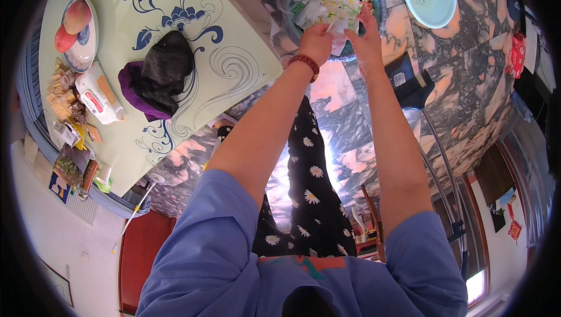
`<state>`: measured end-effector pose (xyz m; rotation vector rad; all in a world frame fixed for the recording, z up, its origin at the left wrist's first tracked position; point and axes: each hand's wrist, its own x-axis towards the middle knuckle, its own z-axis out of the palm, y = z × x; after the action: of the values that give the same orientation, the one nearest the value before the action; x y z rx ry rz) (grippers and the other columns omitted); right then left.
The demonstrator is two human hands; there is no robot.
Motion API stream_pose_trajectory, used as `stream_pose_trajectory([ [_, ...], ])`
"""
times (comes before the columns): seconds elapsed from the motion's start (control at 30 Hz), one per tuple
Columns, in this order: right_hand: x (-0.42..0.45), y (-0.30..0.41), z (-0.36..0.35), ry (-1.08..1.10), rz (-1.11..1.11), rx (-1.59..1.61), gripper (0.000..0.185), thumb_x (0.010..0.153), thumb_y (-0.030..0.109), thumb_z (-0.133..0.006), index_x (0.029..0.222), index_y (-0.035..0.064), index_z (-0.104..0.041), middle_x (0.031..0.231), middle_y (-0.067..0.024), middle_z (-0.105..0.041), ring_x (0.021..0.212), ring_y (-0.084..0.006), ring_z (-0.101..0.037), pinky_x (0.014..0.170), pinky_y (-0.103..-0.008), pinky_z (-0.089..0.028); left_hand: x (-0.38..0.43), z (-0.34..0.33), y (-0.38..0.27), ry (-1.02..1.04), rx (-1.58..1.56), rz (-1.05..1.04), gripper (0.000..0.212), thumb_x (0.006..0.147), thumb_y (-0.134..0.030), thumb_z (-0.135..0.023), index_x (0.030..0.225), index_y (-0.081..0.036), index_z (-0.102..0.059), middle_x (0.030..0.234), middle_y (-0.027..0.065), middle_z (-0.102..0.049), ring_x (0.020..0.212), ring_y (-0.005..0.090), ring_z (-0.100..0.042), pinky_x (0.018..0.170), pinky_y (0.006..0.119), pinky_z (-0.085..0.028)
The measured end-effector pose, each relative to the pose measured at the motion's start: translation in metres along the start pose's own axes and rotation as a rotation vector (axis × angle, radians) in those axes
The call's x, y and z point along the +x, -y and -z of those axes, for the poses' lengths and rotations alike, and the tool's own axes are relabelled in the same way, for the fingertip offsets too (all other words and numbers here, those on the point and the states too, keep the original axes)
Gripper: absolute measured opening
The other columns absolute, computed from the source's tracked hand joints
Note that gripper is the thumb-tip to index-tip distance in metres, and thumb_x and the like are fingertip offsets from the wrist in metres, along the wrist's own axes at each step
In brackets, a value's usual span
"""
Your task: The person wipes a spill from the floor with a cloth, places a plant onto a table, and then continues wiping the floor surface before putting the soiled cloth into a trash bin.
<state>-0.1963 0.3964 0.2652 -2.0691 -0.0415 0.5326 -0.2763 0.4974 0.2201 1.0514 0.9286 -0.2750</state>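
Note:
Both my hands reach into a lined trash bin [287, 17] on the floor, filled with crumpled tissues [315, 10] and wrappers. My left hand [316, 41], with a red bead bracelet [307, 60] at its wrist, has its fingers closed at the edge of a white paper or plastic piece. My right hand [367, 38] is beside it, thumb and fingers apart around the rubbish at the bin's right side; whether it grips anything is unclear. On the table to the left lie a black cloth [168, 63] and a purple cloth [131, 89], bunched together.
The patterned table [236, 23] also bears a plate [90, 52] with red fruit, a wipes pack [100, 93] and snacks. Right of the bin are a light blue basin [431, 1], a dustpan [401, 76] and a broom [416, 89] on the marble-patterned floor.

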Motion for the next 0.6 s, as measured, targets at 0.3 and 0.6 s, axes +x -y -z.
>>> stream_pose_trajectory([
  [0.3, 0.003, 0.01, -0.007, 0.106, -0.237, 0.23, 0.064, 0.074, 0.004, -0.07, 0.134, 0.0041, -0.047, 0.104, -0.0086, -0.061, 0.099, -0.0172, -0.058, 0.086, -0.0277, -0.046, 0.002, 0.004, -0.001, 0.011, -0.003, -0.045, 0.033, 0.087, -0.001, -0.053, 0.119, 0.002, -0.061, 0.096, 0.0071, -0.067, 0.077, 0.013, -0.06, 0.068, 0.025, -0.048],
  [0.6, 0.016, -0.003, 0.019, 0.083, -0.369, 0.0, 0.08, 0.069, 0.004, -0.072, 0.141, 0.0009, -0.039, 0.092, -0.0097, -0.067, 0.089, -0.0199, -0.064, 0.085, -0.0308, -0.048, -0.017, 0.0, -0.022, -0.038, 0.004, -0.05, 0.035, 0.083, -0.006, -0.052, 0.116, 0.0, -0.062, 0.097, 0.0136, -0.07, 0.088, 0.0199, -0.066, 0.078, 0.032, -0.05],
])
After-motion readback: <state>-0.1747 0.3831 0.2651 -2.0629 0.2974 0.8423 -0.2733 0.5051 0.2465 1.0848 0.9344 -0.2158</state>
